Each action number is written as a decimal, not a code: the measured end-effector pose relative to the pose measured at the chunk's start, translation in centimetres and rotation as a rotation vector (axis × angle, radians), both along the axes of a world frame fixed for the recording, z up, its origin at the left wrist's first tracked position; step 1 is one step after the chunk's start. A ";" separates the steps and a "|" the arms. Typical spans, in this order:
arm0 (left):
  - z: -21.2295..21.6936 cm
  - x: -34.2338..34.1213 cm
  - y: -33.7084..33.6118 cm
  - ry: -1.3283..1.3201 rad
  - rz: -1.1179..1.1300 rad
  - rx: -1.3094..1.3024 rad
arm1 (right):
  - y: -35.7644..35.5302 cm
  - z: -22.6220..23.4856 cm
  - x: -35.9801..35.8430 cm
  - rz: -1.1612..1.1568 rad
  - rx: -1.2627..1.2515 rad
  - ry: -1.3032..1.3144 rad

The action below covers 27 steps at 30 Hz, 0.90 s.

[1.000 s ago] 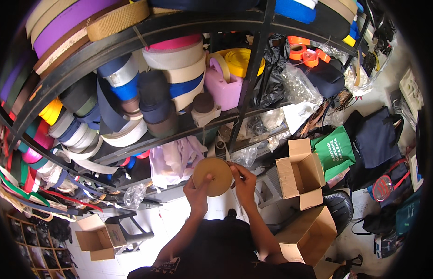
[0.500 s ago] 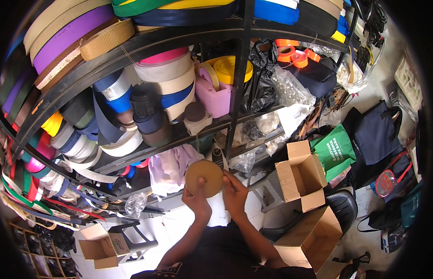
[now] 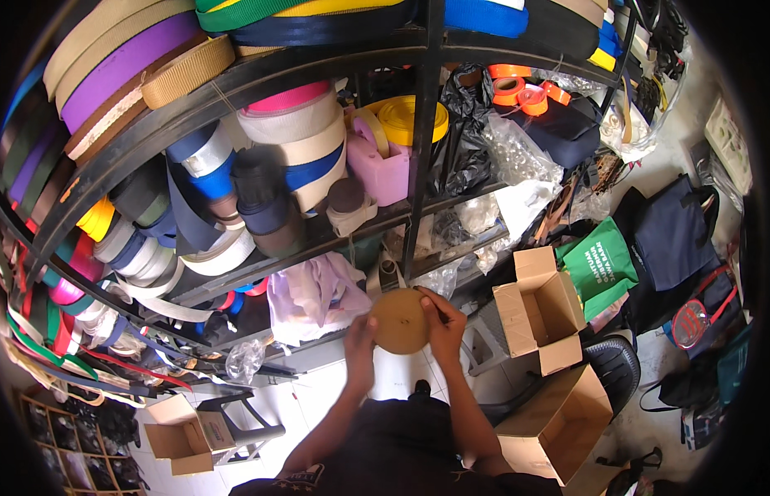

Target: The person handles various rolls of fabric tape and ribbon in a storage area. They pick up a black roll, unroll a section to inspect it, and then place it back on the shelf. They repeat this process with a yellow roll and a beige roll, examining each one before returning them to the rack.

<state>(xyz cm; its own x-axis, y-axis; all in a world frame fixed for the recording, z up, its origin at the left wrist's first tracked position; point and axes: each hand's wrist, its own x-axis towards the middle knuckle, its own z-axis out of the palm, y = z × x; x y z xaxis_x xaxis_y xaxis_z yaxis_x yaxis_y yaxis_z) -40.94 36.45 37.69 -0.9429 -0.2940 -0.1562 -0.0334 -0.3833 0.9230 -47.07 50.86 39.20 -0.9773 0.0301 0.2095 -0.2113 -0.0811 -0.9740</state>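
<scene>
A flat, round tan-brown roll (image 3: pixel 401 322), which looks like tightly wound webbing or tape with a small hole at its middle, is held up in front of my body. My right hand (image 3: pixel 444 324) grips its right edge, thumb on the face towards me and fingers behind. On the opposite edge, my left hand (image 3: pixel 361 343) is closed against the roll, with most of its fingers hidden from view.
A black metal shelf rack (image 3: pixel 319 62) full of webbing rolls stands ahead. A lilac cloth (image 3: pixel 310 298) hangs below its lower shelf. Open cardboard boxes (image 3: pixel 544 310) stand at the right, beside a green bag (image 3: pixel 598 263). Another open box (image 3: pixel 180 436) is at the lower left.
The roll and both hands have shifted right. My left thumb has moved off the roll's face to its left edge, uncovering the middle.
</scene>
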 end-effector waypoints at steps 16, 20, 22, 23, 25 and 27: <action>5.1 -2.3 -1.1 0.058 -0.193 -0.353 | 0.4 3.1 0.0 0.025 -0.087 -0.140; 4.7 -2.4 -1.0 0.080 -0.204 -0.380 | 0.4 2.9 -0.1 -0.027 -0.054 -0.117; 4.5 -2.2 -1.0 0.013 -0.223 -0.265 | 0.4 2.5 -0.3 -0.095 -0.057 -0.089; 4.6 -2.0 -1.0 -0.064 -0.239 -0.167 | 0.4 2.3 -0.3 -0.130 -0.059 -0.077; 4.4 -1.8 -1.1 -0.129 -0.246 -0.042 | 0.4 2.7 -0.5 -0.134 -0.082 -0.086; 4.0 -1.7 -0.8 -0.107 -0.230 0.009 | 0.3 2.7 -0.4 -0.144 -0.097 -0.093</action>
<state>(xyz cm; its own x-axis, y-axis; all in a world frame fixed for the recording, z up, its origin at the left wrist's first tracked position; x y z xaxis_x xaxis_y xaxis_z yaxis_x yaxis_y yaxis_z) -42.65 35.60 41.72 -0.9629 -0.0720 -0.2601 -0.2176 -0.3627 0.9062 -47.50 51.13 41.90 -0.9765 0.1866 0.1075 -0.1365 -0.1506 -0.9791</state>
